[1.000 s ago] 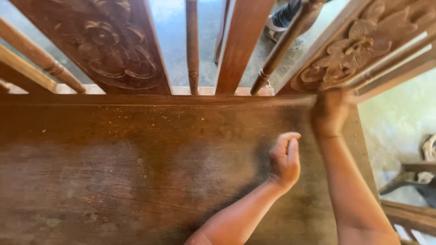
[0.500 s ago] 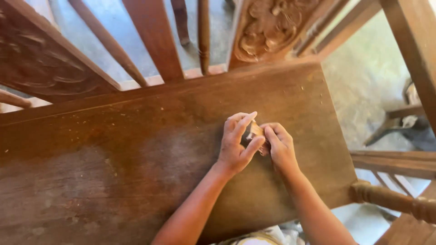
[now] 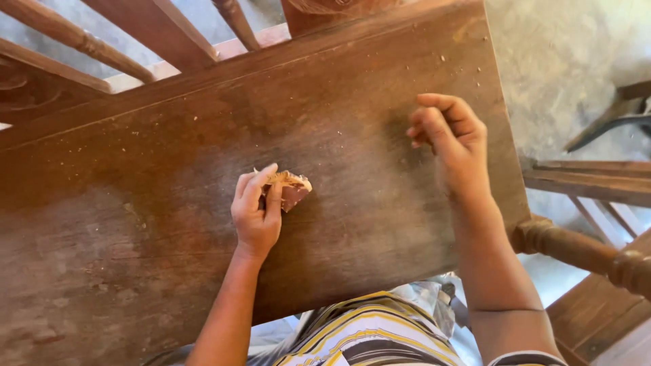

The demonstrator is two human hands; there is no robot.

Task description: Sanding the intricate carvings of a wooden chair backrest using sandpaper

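- change: half a second back both hands met over a small folded piece near the seat's right half; now they are apart. the left hand (image 3: 256, 211) alone keeps the sandpaper (image 3: 290, 188), and the view has swung so the seat runs on a slant.
- left hand: fingers curled shut on the sandpaper, a worn, folded brown scrap with frayed pale edges, pressed to the seat (image 3: 135, 203) about mid-board.
- right hand (image 3: 453, 139): lifted free, fingers loosely curled, holding nothing; it hovers over the seat near the right end.
- reading: the piece looks to have been refolded and passed to one hand; rubbing of the board seems in hand, with pale dusty patches already showing on the surface.
- edges: rear rail with spindles (image 3: 74, 41) along the top; right end of the board close beside the right hand; turned arm post (image 3: 563, 244) just off the near right corner.
- open room: wide bare board to the left of the sandpaper; less to the right.
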